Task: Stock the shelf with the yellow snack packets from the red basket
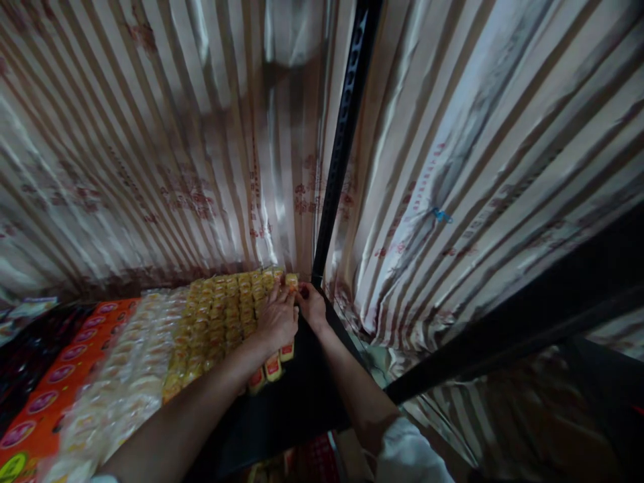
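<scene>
Rows of small yellow wrapped snack packets (214, 315) lie tightly packed on a black shelf (312, 389). My left hand (279, 320) rests over the right-hand rows, fingers stretched toward the far end and touching the packets. Just to its right, at the shelf's far corner, my right hand (312, 307) has its fingers bent in, close against the end packet (292, 280). What its fingertips pinch, if anything, is too dark and small to make out. Nearer packets with red labels (273, 367) stick out below my left hand.
Left of the yellow rows lie clear-wrapped pale packets (138, 362), an orange printed box or sheet (65, 369) and dark packages (35, 349). A black upright post (345, 134) stands at the corner. Striped plastic sheeting (201, 134) hangs behind, and a black beam (503, 315) crosses at right.
</scene>
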`<state>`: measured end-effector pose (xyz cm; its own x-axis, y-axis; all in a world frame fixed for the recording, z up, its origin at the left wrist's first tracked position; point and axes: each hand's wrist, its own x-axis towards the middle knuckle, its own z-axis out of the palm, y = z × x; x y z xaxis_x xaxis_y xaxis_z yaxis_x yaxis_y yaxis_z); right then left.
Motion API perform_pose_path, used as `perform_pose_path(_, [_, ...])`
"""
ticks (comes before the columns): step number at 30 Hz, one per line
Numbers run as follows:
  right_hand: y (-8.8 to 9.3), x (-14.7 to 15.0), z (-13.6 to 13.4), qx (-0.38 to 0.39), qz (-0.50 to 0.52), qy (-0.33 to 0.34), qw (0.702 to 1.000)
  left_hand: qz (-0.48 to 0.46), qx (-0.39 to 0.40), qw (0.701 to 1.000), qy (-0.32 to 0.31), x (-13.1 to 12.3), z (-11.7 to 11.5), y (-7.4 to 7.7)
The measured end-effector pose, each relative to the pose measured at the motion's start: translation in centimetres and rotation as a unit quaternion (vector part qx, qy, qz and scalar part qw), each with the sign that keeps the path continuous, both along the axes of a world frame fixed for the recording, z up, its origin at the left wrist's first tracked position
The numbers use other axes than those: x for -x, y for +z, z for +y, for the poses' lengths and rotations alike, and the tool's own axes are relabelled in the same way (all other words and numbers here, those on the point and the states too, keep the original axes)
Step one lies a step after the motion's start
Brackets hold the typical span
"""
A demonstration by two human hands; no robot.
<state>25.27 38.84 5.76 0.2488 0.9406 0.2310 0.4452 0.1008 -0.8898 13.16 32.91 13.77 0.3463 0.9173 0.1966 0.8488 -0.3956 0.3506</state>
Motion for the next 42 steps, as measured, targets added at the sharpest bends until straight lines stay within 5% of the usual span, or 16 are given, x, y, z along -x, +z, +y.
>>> perform_pose_path(15, [-2.7, 1.4, 3.1, -0.028, -0.039, 0.051, 0.997, 0.079, 0.030, 0.996, 0.005, 0.0, 4.8, -2.7])
perform_pose_path(22, [-3.3, 2.0, 3.1, -0.039, -0.027, 0.005, 0.999, 0.087, 0.019, 0.996, -0.002, 0.3, 6.2, -3.2])
perform_pose_path(36, [-4.3, 2.0, 3.6, -0.037, -0.007, 0.035, 0.999, 0.105, 0.020, 0.994, 0.005, 0.1, 6.3, -3.7])
perform_pose_path(42, [-4.8, 1.2, 3.5, -0.028, 0.018, 0.030, 0.999, 0.084, 0.000, 0.996, 0.006, -0.4, 5.1, -2.7])
